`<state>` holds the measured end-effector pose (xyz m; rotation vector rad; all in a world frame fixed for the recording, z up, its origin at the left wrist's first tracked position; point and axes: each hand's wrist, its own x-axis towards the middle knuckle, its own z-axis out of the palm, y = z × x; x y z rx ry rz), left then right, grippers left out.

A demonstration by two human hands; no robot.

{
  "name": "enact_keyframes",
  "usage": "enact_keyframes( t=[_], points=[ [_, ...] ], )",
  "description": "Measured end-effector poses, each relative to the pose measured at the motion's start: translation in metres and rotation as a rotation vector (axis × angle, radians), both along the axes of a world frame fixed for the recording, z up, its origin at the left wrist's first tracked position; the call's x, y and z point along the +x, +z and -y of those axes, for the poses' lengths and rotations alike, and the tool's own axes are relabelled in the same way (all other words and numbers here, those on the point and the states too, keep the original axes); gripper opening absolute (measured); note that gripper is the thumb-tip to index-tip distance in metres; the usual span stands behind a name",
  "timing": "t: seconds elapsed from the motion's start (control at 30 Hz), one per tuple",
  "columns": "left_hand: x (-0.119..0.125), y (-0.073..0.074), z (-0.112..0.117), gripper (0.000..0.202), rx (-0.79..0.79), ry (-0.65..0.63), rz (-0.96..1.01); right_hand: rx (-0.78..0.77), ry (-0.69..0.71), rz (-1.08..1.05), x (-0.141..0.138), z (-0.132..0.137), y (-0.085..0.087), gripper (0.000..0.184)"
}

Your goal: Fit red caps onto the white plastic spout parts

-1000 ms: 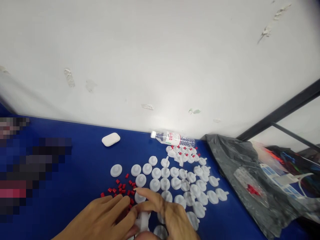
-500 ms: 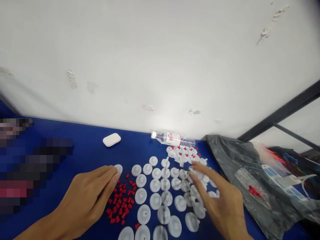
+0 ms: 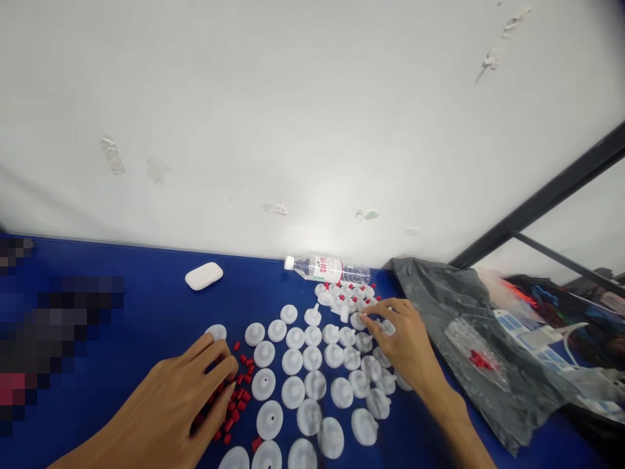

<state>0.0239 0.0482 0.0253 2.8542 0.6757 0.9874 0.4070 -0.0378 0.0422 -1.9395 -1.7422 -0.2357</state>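
Note:
My left hand (image 3: 180,391) is low over a pile of small red caps (image 3: 241,395), its fingers bent and a gap between thumb and forefinger. Part of the pile is hidden beneath it. A white plastic disc (image 3: 217,332) lies just beyond its knuckles. Farther right, my right hand (image 3: 403,332) has thumb and forefinger closed on the nub of a white plastic disc (image 3: 358,321). Rows of similar discs (image 3: 293,360), most with a central stem, cover the blue table between the hands. Discs with red caps on their stems (image 3: 347,292) are grouped at the back.
A clear bottle (image 3: 327,269) lies by the white wall behind the capped discs. A white rounded case (image 3: 204,276) is at the back left. On the right, a grey plastic bag (image 3: 439,306) carries a clear pouch (image 3: 476,355) with red pieces. A dark metal bar (image 3: 537,202) slants beyond.
My left hand has lowered onto the red caps, its fingers spreading from a pinch. My right hand has moved to a disc near the capped group and closed on it. The view has shifted slightly.

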Motion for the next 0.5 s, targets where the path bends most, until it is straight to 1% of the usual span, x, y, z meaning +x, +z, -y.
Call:
enact_keyframes(
  t=[0.07, 0.17, 0.27, 0.4, 0.43, 0.5],
  points=[
    [-0.002, -0.002, -0.001, 0.031, -0.020, -0.006, 0.000, -0.009, -0.018, 0.008, 0.006, 0.001, 0.001, 0.025],
    [-0.005, -0.005, -0.002, 0.032, -0.027, -0.023, -0.032, -0.023, -0.056, 0.021, 0.018, 0.004, 0.001, 0.039],
    [-0.007, -0.006, -0.004, 0.032, -0.034, -0.054, -0.045, -0.076, -0.089, 0.032, 0.025, 0.006, -0.004, 0.049],
    [-0.012, -0.008, -0.007, 0.033, -0.001, -0.103, -0.077, -0.134, -0.088, 0.016, 0.028, 0.003, -0.012, 0.049],
    [-0.014, -0.009, -0.008, 0.034, 0.018, -0.122, -0.080, -0.121, -0.076, 0.011, 0.027, 0.002, -0.011, 0.047],
    [-0.015, -0.010, -0.009, 0.034, 0.040, -0.149, -0.068, -0.049, -0.058, 0.004, 0.023, 0.002, -0.005, 0.043]
  ],
)
